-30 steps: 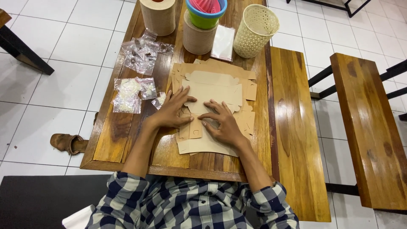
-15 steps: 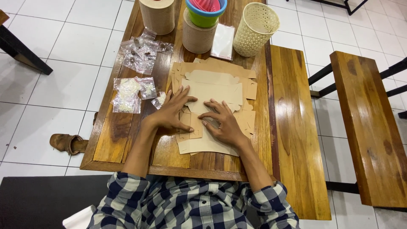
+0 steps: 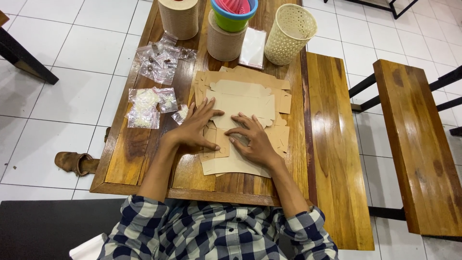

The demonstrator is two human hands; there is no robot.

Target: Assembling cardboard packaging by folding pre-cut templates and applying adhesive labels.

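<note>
Seen from above, a person in a blue-and-white checked shirt leans over a brown wooden slatted counter (image 3: 144, 159). Both bare hands lie flat on a stack of tan die-cut cardboard box blanks (image 3: 240, 103) at the counter's centre.

The left hand (image 3: 195, 127) rests palm down, fingers spread and pointing to about 1 o'clock, pressing the stack's left side. Its grip is open; it closes round nothing. The right hand (image 3: 255, 139) lies just beside it at 3 o'clock, fingers stretched toward 10 o'clock, fingertips on a small flap; its grip is open too, pressing rather than pinching.

The step appears to be flattening or creasing a flap of the top blank. Doing it well probably means one hand pinning the sheet while the other runs its fingertips along the scored line, so the sheets below do not slide.

The blanks are thin, matt, pale brown card with notched tabs, loosely fanned, their edges not aligned. They look light and likely to shift.

At 10 o'clock from the hands lie small clear plastic bags of tiny pieces (image 3: 149, 103). At 12 o'clock stand a ribbed beige cylinder (image 3: 179, 18), a second one carrying stacked green, blue and pink bowls (image 3: 233, 12), and a flat clear packet (image 3: 252, 47). At 1 o'clock stands a cream perforated plastic basket (image 3: 288, 33).
</note>
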